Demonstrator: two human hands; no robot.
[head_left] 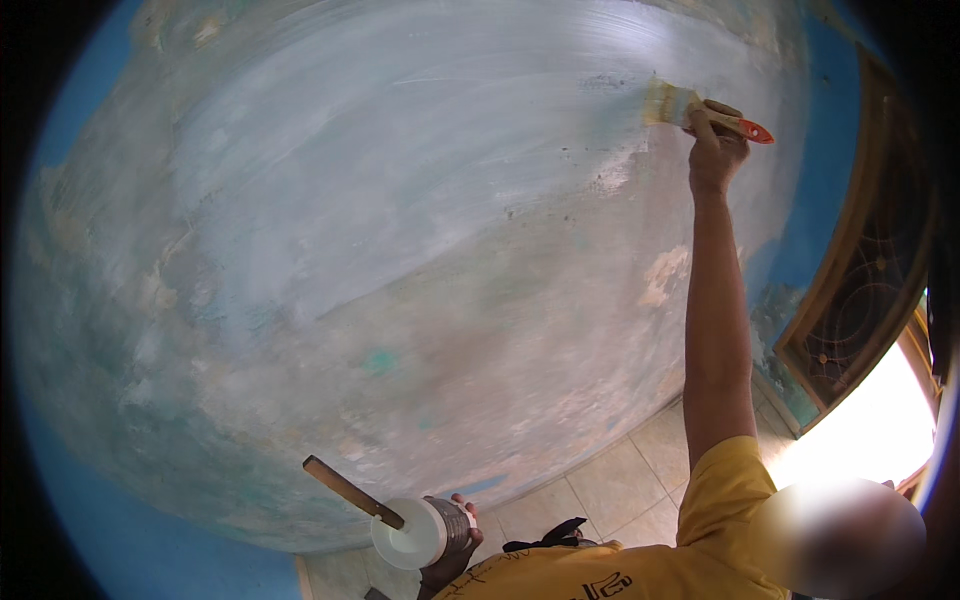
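My right arm reaches up and out to the wall [480, 330]. In my right hand [717, 150] is a paintbrush [672, 103] with pale bristles and a red-tipped handle, its bristles against the wall. Around and left of the brush, a broad whitish, streaky coat covers the upper wall. Low down, my left hand [462, 535] is wrapped round a white tub [415, 535] holding white paint or a similar liquid. A flat wooden stick [350, 490] leans out of the tub over its rim.
Bare, patchy grey-green plaster shows on the lower wall, with blue paint [828, 150] at the sides. To the right is a dark wood-framed door or window panel [860, 240] with a bright opening beside it. Pale floor tiles [620, 480] lie below.
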